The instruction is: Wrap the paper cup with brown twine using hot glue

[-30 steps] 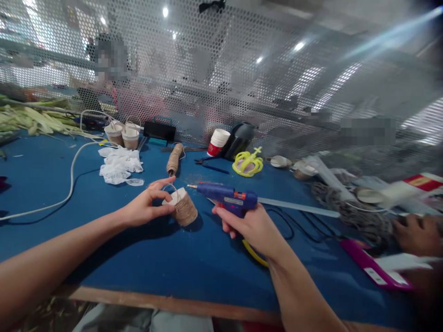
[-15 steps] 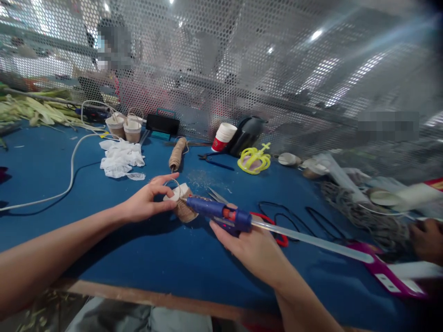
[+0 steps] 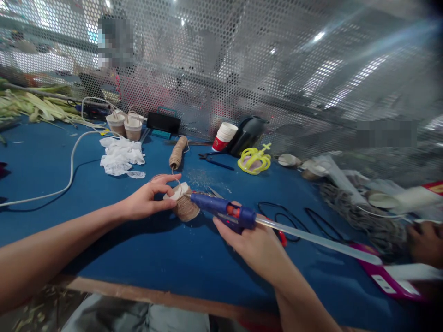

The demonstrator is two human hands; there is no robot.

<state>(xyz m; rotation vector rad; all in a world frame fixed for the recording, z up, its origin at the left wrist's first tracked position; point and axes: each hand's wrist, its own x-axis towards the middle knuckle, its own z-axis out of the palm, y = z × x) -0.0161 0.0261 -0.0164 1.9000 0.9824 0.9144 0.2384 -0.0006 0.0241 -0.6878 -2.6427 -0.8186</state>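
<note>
My left hand (image 3: pixel 151 199) is closed on the white rim of a small paper cup (image 3: pixel 188 210), which lies tilted and is partly wrapped in brown twine. A strand of twine (image 3: pixel 177 179) loops up from the cup toward the twine roll (image 3: pixel 178 153) behind it. In my right hand (image 3: pixel 254 244) is a blue hot glue gun (image 3: pixel 216 206), its fingers wrapped round the handle. A long clear glue stick sticks out of its back. The nozzle points left, close to the wrapped side of the cup; whether it touches cannot be told. Scissors (image 3: pixel 215 192) lie partly hidden behind the gun.
White crumpled gloves (image 3: pixel 122 156) and two twine-wrapped cups (image 3: pixel 133 128) lie back left. Pliers (image 3: pixel 218 161), stacked paper cups (image 3: pixel 224 136) and a yellow crown (image 3: pixel 255 160) are behind my hands. Black cords (image 3: pixel 287 216) lie right, near another person's hand (image 3: pixel 427 242).
The glue gun has moved slightly right, its nozzle drawing back a little from the cup's rim. My left hand keeps its hold on the cup, nearly still.
</note>
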